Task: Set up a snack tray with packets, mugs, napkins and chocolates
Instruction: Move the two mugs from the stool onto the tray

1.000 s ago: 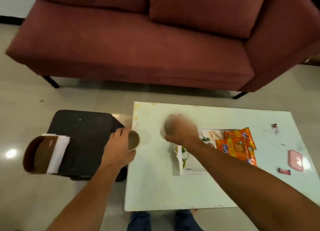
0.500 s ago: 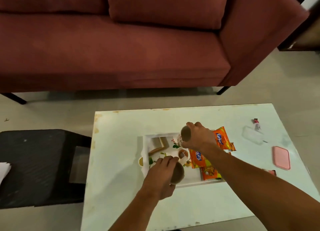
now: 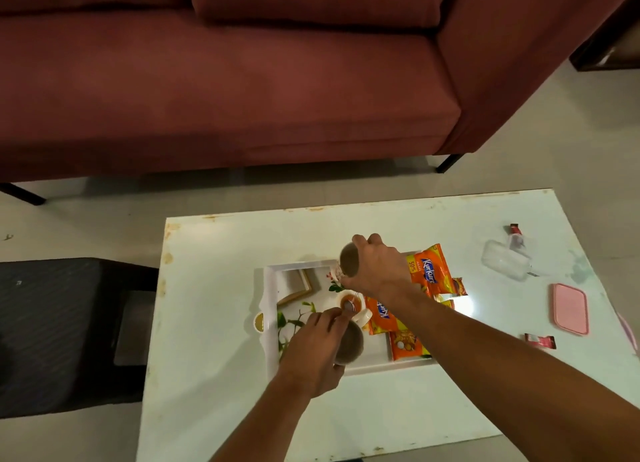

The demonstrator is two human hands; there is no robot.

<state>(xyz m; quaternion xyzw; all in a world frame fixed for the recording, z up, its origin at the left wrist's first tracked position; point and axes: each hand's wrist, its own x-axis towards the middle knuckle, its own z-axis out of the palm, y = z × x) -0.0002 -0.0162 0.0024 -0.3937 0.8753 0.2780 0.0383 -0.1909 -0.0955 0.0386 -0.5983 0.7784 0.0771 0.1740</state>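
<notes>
Mugs (image 3: 349, 343) reach the tray (image 3: 271, 288)
Left hand (image 3: 315, 350) and right hand (image 3: 377, 271) each grip one, brought from frame left; only setting down remains.

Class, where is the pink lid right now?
Head view: the pink lid lies on the table near its right edge, right of the clear container and a red chocolate.

glossy table (image 3: 450, 226), cloth sofa (image 3: 242, 90), shiny packets (image 3: 431, 271)

The white table (image 3: 214, 375) bears a tray (image 3: 270, 288), a clear tub (image 3: 504, 264), a pink lid (image 3: 569, 309) and two chocolates (image 3: 539, 341).
</notes>
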